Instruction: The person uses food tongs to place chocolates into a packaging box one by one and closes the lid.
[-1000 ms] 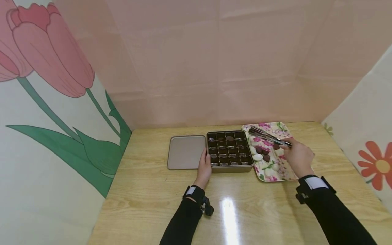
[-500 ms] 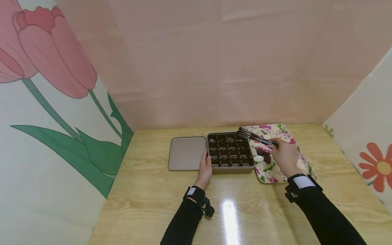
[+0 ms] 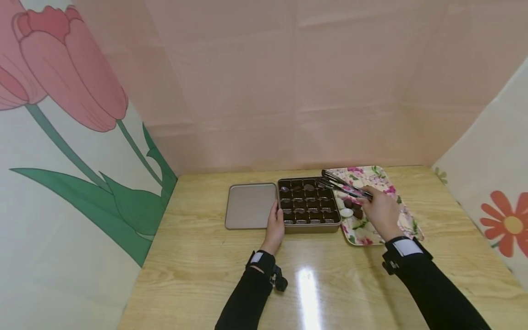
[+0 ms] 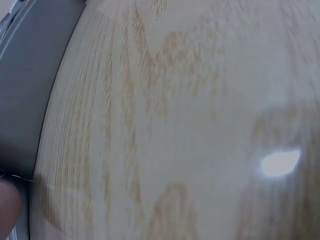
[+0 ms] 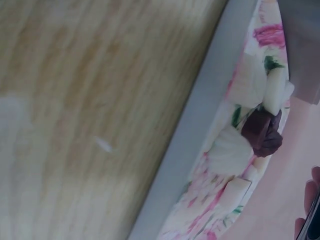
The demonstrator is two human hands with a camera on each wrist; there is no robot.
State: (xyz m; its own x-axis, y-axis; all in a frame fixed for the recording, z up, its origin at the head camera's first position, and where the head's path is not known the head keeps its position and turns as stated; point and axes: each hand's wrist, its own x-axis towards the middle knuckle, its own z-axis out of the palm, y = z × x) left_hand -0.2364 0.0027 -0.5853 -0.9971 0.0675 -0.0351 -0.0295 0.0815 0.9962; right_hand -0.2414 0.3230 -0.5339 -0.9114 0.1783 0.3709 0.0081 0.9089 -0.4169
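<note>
In the head view, my left hand (image 3: 274, 229) rests against the left side of a metal tin (image 3: 311, 229), fingers along its wall. A fingertip (image 4: 7, 205) shows near the tin's corner in the left wrist view. The tin has a dark divided insert (image 3: 309, 205); several back-row compartments hold chocolates (image 3: 309, 187). My right hand (image 3: 381, 211) grips metal tongs (image 3: 346, 187), whose spread ends hang over the back right corner of the insert. Whether anything sits between those ends is too small to tell.
A flat grey lid (image 3: 251, 206) lies left of the tin. To the right, a floral tray (image 3: 408, 222) bears white pieces (image 3: 346, 212) and dark brown chocolates (image 5: 262, 132). A draped pink backdrop (image 3: 255, 114) rises behind the wooden table (image 3: 198, 275).
My right hand has carried the tongs left from above the tray to the tin's back right corner. The tong ends now stand further apart. My left hand stays at the tin.
</note>
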